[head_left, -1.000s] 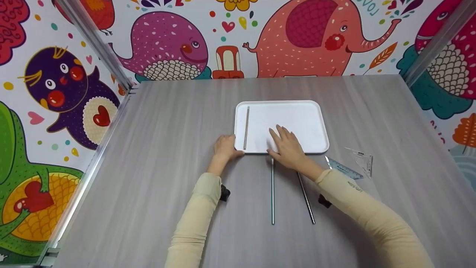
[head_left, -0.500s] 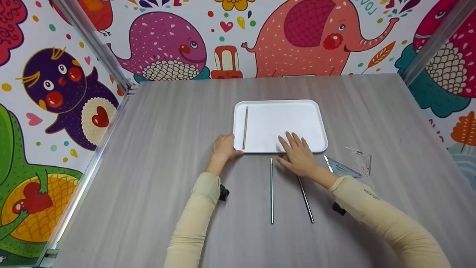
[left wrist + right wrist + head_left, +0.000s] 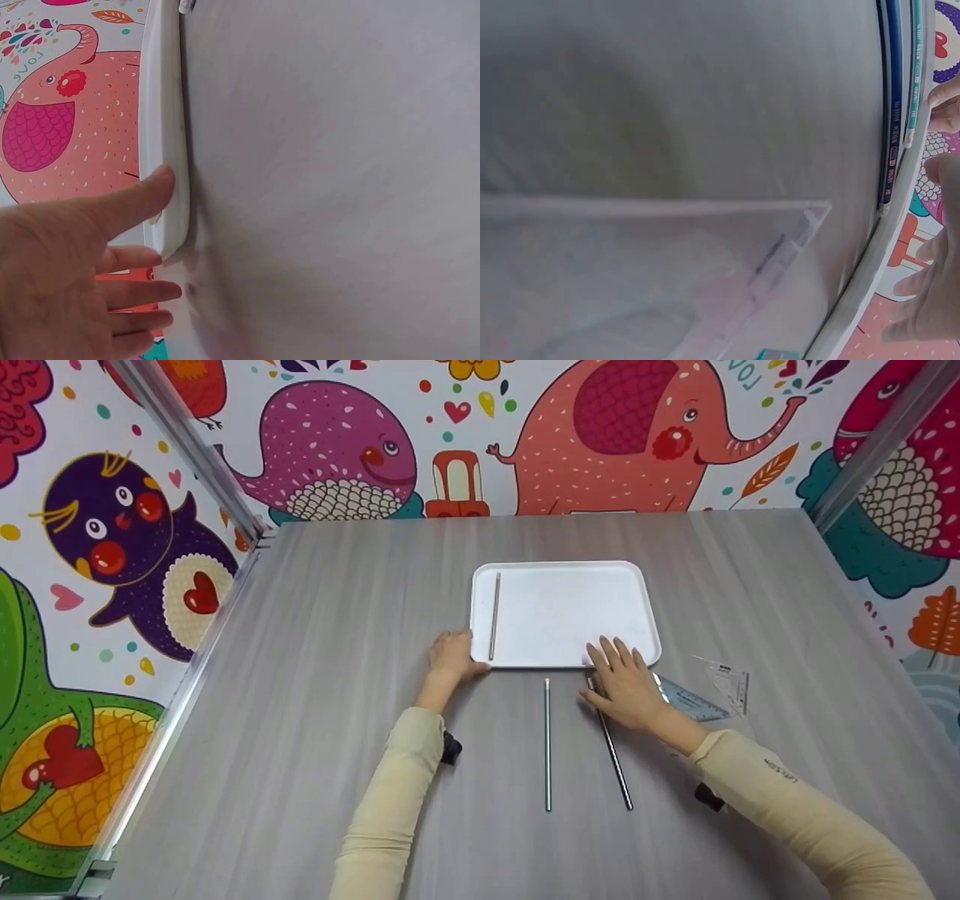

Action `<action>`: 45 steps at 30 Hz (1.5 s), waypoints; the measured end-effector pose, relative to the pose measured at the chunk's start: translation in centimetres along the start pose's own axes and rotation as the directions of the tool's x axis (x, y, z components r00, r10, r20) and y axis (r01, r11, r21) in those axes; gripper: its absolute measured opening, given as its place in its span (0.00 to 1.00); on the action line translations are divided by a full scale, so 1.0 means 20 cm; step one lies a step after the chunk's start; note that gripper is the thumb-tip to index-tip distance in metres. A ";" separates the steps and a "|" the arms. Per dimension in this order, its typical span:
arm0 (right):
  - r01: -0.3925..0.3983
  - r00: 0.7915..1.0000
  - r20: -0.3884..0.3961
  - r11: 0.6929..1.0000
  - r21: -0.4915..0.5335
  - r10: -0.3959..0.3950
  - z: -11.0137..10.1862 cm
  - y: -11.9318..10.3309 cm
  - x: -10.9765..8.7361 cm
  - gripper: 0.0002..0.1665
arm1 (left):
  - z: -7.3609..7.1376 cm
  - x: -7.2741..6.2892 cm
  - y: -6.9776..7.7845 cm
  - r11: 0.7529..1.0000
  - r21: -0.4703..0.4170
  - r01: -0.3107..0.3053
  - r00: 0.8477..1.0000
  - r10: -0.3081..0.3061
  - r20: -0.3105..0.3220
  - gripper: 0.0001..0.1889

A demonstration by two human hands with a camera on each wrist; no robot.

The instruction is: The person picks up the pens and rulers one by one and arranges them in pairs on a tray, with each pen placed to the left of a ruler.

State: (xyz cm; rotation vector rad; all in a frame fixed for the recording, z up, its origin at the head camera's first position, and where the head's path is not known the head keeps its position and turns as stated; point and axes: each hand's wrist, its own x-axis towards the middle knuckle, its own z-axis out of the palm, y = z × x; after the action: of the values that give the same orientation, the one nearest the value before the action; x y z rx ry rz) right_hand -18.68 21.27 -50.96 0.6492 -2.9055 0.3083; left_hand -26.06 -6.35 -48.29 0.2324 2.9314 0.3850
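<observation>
At the near left corner of the white tray [image 3: 574,611], my left hand [image 3: 451,656] holds the rim, its thumb [image 3: 154,193] on the front edge and its fingers by the left side. A slim pencil [image 3: 495,616] lies along the tray's left inside. My right hand [image 3: 630,690] is spread over the tray's front edge toward the right corner, holding nothing. Partly under it lies a dark pencil [image 3: 616,765], whose printed dark-blue barrel [image 3: 894,90] shows in the right wrist view. Left of that rests a green pencil [image 3: 548,746], apart from both hands.
Right of the tray lie a bluish set square [image 3: 694,701], partly behind my right hand, and a clear set square [image 3: 731,686]. The grey table [image 3: 337,585] ends at walls printed with cartoon animals [image 3: 615,442]. A metal frame [image 3: 187,442] runs along the left.
My right hand has slid right along the tray's front edge, uncovering the tray's middle and coming over the top of the dark pencil. The left hand stays at the corner.
</observation>
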 end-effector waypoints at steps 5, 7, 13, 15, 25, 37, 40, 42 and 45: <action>-0.030 0.999 0.019 0.998 0.054 0.029 -0.01 0.02 -0.04 0.43 | 0.01 0.00 0.00 1.000 -0.003 -0.010 1.000 0.010 0.013 0.30; -0.044 0.999 0.027 0.997 0.063 0.043 -0.02 0.04 -0.05 0.43 | 0.01 0.00 0.00 1.000 -0.002 -0.010 1.000 0.010 0.012 0.30; -0.080 0.996 0.040 0.994 0.072 0.077 -0.03 0.08 -0.10 0.45 | 0.00 0.00 0.00 1.000 -0.010 -0.011 1.000 0.011 -0.002 0.29; -0.091 0.995 0.038 0.993 0.075 0.089 -0.03 0.09 -0.12 0.45 | 0.00 0.00 0.00 1.000 -0.012 -0.010 1.000 0.010 -0.004 0.29; -0.131 0.990 0.055 0.988 0.084 0.127 -0.05 0.14 -0.18 0.48 | -0.01 -0.01 0.01 1.000 0.023 -0.004 1.000 0.004 -0.005 0.30; -0.157 0.987 0.059 0.984 0.082 0.153 -0.06 0.19 -0.24 0.48 | -0.01 0.00 0.00 1.000 0.027 -0.010 1.000 0.010 -0.008 0.30; -0.152 0.988 0.046 0.985 0.086 0.148 -0.06 0.21 -0.25 0.47 | 0.00 0.00 0.00 0.999 0.032 -0.016 1.000 0.016 -0.010 0.30; -0.149 0.989 0.030 0.984 0.094 0.147 -0.06 0.22 -0.26 0.46 | 0.00 0.00 0.00 0.999 0.030 -0.019 1.000 0.019 -0.010 0.30; -0.146 0.989 -0.003 0.983 0.112 0.147 -0.07 0.24 -0.28 0.45 | 0.00 0.00 0.00 0.999 0.025 -0.024 1.000 0.024 -0.017 0.30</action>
State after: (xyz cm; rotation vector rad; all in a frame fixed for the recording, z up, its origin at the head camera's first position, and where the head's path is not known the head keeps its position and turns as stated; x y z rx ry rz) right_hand -15.58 28.16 -51.55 0.4477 -2.9482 0.4932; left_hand -26.12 -6.33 -48.32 0.2694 2.9542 0.3556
